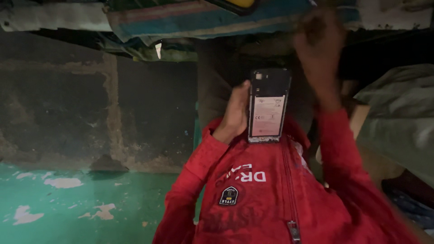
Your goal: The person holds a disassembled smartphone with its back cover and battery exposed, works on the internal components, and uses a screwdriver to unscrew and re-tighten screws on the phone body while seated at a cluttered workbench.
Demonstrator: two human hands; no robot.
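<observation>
view down the person's own front. the mobile phone, its back cover off, stands upright at mid-frame. the left hand clasps its left edge, with the thumb along the side and the fingers hidden behind. the right hand, above and to the right of the phone, is raised clear of it and blurred; whether it is open or closed, or holds anything, cannot be told.

step in hand, as a judgement: the opened back is being held up for inspection or handling, and nothing is yet being worked on it. any work on the exposed back would call for a steady left-hand hold and the right hand brought onto the phone.

labels and marks:
- a pale rectangular label with fine print covers most of the phone's lower back.
- the small camera lens sits at the phone's top left corner.
- below the phone lies the red zipped jacket, with white lettering and a dark shield-shaped patch.
- above the phone is a striped cloth in blue and pink.
- left of the phone is a dark stained wall over a green floor with flaking paint.
- right of the phone is a grey-green bundle.
</observation>
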